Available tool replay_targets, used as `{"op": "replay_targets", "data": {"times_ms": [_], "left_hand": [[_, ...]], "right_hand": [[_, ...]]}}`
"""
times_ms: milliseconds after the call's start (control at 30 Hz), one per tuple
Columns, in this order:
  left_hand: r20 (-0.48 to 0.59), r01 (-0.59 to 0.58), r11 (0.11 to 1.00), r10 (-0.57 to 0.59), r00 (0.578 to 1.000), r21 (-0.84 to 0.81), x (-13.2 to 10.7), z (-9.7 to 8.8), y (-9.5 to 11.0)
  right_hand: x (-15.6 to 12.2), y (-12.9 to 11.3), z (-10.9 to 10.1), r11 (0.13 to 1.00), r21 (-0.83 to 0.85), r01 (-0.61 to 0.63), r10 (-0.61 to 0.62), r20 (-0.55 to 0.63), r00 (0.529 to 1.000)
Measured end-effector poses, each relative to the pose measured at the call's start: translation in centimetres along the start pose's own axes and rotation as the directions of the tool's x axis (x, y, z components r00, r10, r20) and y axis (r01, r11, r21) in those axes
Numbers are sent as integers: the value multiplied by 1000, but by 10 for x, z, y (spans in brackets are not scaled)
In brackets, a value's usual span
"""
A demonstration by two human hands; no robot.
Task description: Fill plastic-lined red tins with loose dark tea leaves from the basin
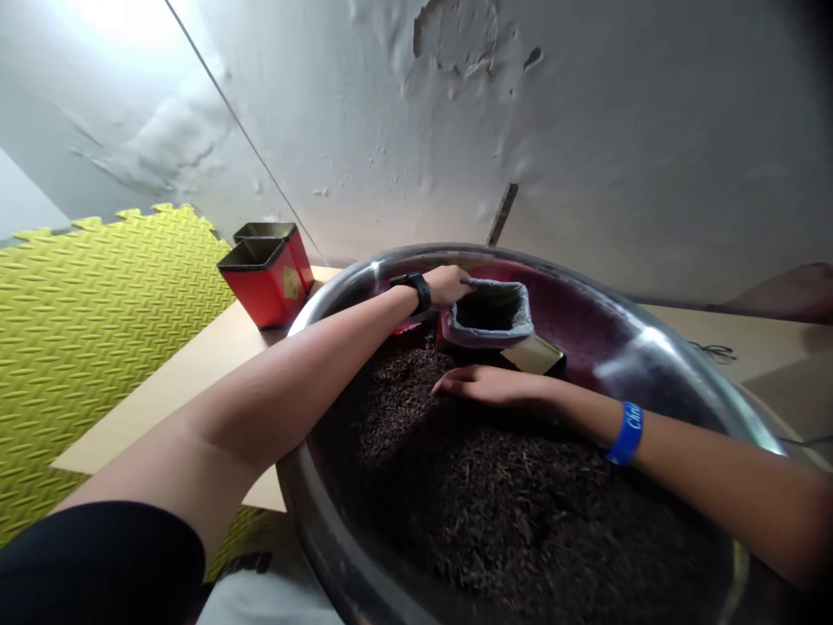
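A large metal basin [364,538] holds a heap of loose, dark dried leaves [495,512] that look like tea. Inside it, toward the far wall, stands a red tin with a pale bag liner [491,334] folded over its rim; the inside looks dark. My left hand [449,285], a black watch on its wrist, grips the tin's left rim. Just in front of the tin, my right hand [485,384] rests palm down on the leaves with its fingers stretched to the left. Its fingertips are partly in shadow. A gold-coloured lid [534,356] lies at the tin's right.
Two red tins [264,278] without lids stand left of the basin on a light brown board [195,395]. Yellow foam matting [97,321] lies further left. A peeling grey wall [586,156] rises behind. A thin dark cord [712,351] lies at the right.
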State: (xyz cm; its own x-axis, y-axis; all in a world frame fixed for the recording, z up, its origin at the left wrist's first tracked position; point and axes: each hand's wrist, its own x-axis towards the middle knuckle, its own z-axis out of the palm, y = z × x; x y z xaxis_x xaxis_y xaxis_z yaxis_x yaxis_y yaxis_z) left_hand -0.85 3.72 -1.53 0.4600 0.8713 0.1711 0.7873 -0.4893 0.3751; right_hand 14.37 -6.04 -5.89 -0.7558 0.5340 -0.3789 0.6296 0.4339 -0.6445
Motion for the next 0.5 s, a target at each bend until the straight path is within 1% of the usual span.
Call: {"op": "replay_targets", "data": {"times_ms": [33,67,100,133,167,200,267,300,333,367,433,467,500], "left_hand": [[0,-1,1000,1,1000,12,0,0,1],[0,-2,1000,2,1000,22,0,0,1],[-2,-4,1000,4,1000,29,0,-1,2],[-3,-5,1000,5,1000,31,-1,-1,2],[-4,-5,1000,6,1000,28,-1,-1,2],[-4,-3,1000,3,1000,25,-1,-1,2],[-2,-5,1000,5,1000,25,-1,-1,2],[-2,-7,1000,7,1000,27,-1,-1,2],[-3,-7,1000,7,1000,29,-1,-1,2],[-3,-8,1000,8,1000,28,-1,-1,2],[-4,-7,1000,7,1000,21,-2,-1,2],[-3,-6,1000,6,1000,18,-2,-1,2],[-3,-8,1000,8,1000,18,-1,-1,2]], "right_hand": [[-3,-9,-2,995,80,64,-69,72,995],[-6,-14,-5,983,154,99,-119,125,985],[-7,-16,-8,973,208,99,-131,144,981],[-8,-14,-12,970,234,69,-100,122,988],[-8,-9,-14,975,221,18,-32,60,998],[-6,-2,-15,984,172,-46,51,-25,998],[-2,10,-11,985,32,-170,173,-173,970],[1,13,-7,978,-36,-204,193,-200,961],[2,13,-3,976,-78,-203,186,-183,965],[2,9,1,984,-74,-165,154,-131,979],[-1,-2,4,997,61,-36,36,3,999],[-3,-7,2,988,154,21,-30,62,998],[-5,-10,0,970,236,52,-77,98,992]]}}
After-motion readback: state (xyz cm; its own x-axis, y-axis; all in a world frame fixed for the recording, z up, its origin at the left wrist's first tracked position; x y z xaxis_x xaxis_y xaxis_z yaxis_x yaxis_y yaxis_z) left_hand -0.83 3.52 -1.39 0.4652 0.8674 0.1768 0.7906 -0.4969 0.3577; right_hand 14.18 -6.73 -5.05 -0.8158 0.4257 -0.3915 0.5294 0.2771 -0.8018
